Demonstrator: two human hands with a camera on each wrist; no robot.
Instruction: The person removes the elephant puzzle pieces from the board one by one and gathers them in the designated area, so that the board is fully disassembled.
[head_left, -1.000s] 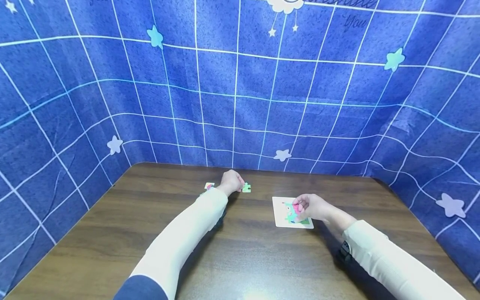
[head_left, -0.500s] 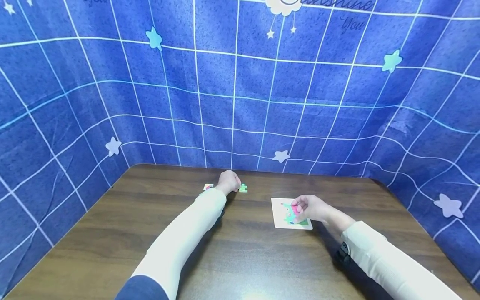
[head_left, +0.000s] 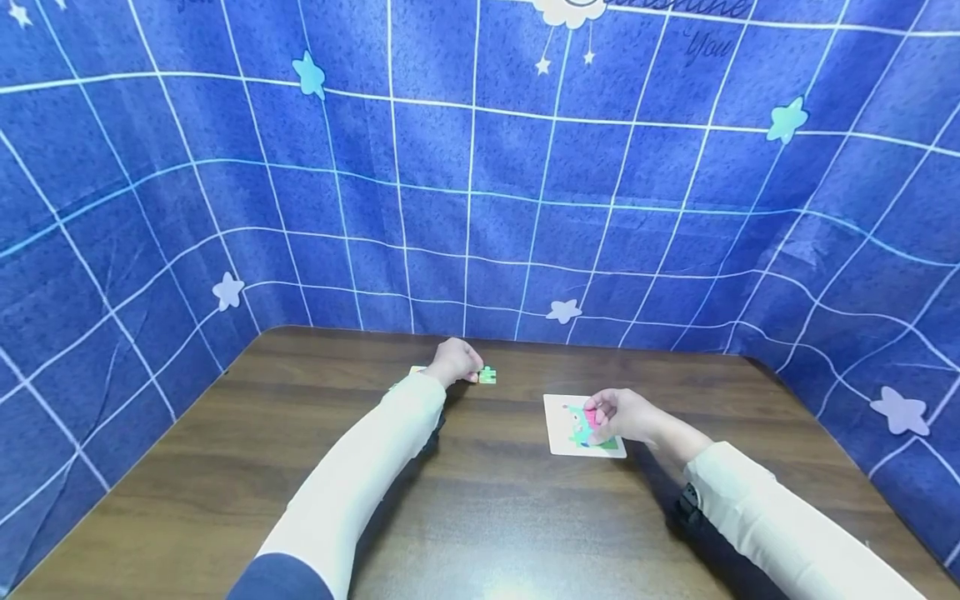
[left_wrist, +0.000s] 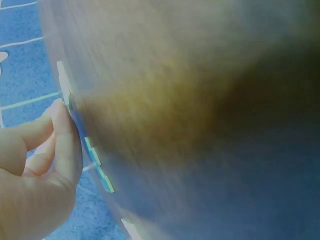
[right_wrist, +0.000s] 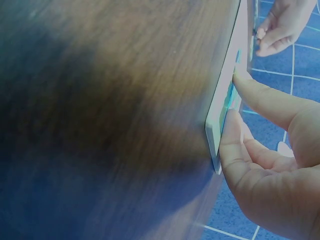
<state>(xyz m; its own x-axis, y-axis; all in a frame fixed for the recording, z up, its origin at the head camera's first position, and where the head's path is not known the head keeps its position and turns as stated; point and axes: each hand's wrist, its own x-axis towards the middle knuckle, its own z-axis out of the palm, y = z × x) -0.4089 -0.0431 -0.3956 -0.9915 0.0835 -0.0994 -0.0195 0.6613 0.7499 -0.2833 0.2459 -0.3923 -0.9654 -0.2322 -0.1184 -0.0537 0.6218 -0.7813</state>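
Head view: left hand (head_left: pixel 454 360) just left of centre, one of two, with thumb and fingertips pinching the left side of one green puzzle piece (head_left: pixel 487 375). Near the far edge of the brown wooden table (head_left: pixel 480 508). To its left, one pale piece (head_left: pixel 417 368), mostly hidden behind the left sleeve (head_left: pixel 352 475), plus one green sliver (head_left: pixel 393 385) lower down; full count behind the arm, cannot tell.

Left wrist view: thumb and finger tips together against one slab at upper left. Below that, two teal-edged strips (left_wrist: pixel 106 180) close together; one piece or two, cannot tell. One whitish piece (left_wrist: pixel 131 230) at bottom.

Right of centre in head view: right hand (head_left: pixel 628 414) over the right side of one square board (head_left: pixel 557 429), white-bordered, with a teal and green picture. Thumb and fingers bent about one pink patch (head_left: pixel 592 417). Right wrist view: thumb and finger tips apart, at the board's face; gripping a loose piece or only touching, cannot tell.

Also noted: two white sleeves, the right sleeve (head_left: pixel 795 508) toward lower right; one navy band (head_left: pixel 281 577) at lower left. Behind, one blue cloth (head_left: pixel 438 208) with two turquoise stars high, three larger pale ones lower.
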